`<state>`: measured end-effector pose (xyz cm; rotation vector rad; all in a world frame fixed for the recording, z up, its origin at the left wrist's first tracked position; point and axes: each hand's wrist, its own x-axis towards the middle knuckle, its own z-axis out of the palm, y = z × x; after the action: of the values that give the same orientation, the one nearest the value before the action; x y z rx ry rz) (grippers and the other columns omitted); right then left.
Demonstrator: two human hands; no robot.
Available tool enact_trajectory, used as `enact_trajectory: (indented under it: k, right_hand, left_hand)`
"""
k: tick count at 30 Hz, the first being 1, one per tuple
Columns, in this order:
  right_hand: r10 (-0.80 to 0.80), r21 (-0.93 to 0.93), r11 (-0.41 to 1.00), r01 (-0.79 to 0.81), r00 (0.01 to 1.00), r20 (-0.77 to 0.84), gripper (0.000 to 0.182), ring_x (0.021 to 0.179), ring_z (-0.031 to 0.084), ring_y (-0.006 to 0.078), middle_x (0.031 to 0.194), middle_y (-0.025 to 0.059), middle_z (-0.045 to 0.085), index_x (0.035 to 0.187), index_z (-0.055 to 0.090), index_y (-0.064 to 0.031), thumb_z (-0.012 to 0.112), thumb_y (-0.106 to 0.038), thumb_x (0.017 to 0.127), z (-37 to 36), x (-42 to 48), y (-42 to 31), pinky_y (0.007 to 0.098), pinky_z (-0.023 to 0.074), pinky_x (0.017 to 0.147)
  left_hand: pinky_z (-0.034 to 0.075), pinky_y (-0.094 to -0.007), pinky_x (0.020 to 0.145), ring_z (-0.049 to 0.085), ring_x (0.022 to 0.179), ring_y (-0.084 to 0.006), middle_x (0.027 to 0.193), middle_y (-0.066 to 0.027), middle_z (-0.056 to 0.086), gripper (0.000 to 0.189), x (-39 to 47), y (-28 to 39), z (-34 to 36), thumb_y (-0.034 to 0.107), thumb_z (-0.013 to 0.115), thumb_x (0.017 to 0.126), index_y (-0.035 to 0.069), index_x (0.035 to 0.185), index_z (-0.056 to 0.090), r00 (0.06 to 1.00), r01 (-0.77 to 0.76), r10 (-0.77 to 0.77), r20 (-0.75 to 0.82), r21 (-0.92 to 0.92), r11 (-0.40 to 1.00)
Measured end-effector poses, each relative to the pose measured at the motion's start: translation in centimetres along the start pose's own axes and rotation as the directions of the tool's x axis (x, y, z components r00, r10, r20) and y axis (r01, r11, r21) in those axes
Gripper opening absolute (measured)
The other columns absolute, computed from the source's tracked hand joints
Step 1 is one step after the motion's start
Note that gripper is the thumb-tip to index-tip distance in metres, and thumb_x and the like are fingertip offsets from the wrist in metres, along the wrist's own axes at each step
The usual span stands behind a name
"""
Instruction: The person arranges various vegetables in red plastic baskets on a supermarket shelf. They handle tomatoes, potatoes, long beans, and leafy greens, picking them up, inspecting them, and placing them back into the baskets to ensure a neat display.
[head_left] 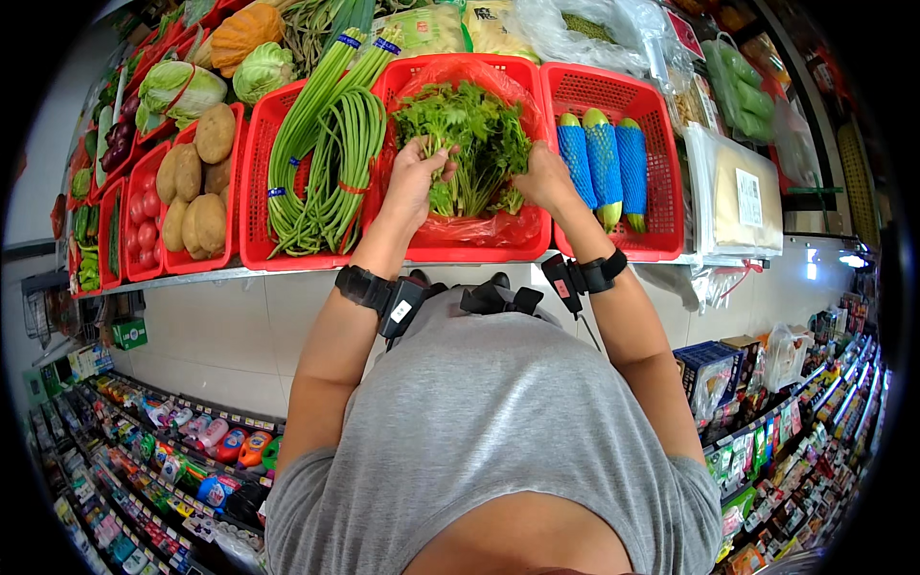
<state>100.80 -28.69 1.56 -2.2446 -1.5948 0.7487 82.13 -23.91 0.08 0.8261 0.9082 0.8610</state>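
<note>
A leafy green herb bunch [471, 136] lies in a red plastic bag [471, 231] inside a red plastic basket [402, 72]. At its left side my left hand [420, 172] pinches some stems and leaves between thumb and fingers. My right hand [543, 172] is at the bunch's right edge, by the basket's right wall; its fingertips are partly hidden, so its hold cannot be made out. Both wrists wear black straps with small devices.
Bundled long beans [345, 165] fill the basket on the left, with potatoes [194, 180] beyond. On the right, several gourds in blue foam nets [604, 165] lie in another basket. Flat plastic packs [740, 194] sit at the far right. Stocked shelves [180, 460] stand behind me.
</note>
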Motion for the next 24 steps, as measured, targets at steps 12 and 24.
enact_trajectory:
  k: [12,24]
  right_hand:
    - [-0.032,0.041,0.999,0.032,0.999,0.013,0.041,0.084,0.057,0.0429,0.082,0.0337,0.056,0.094,0.042,0.0148,0.059,-0.005,0.062,-0.4,-0.3,-0.5,0.0423,0.0468,0.075]
    - [-0.070,0.053,0.996,0.072,0.997,-0.039,0.038,0.085,0.056,0.0437,0.082,0.0332,0.055,0.092,0.041,0.0123,0.059,-0.005,0.063,-0.5,-1.0,-0.1,0.0430,0.0458,0.074]
  left_hand:
    - [0.041,-0.0268,0.074,0.052,0.092,-0.0179,0.102,-0.0118,0.055,0.033,-0.4,-2.5,1.6,0.000,0.052,0.081,-0.002,0.113,0.044,0.960,0.170,-0.243,0.137,0.406,0.898]
    - [0.047,-0.0392,0.074,0.058,0.083,-0.0369,0.086,-0.0222,0.061,0.023,2.2,-6.4,1.0,0.011,0.062,0.060,-0.003,0.079,0.063,0.991,-0.088,-0.067,0.116,0.942,0.323]
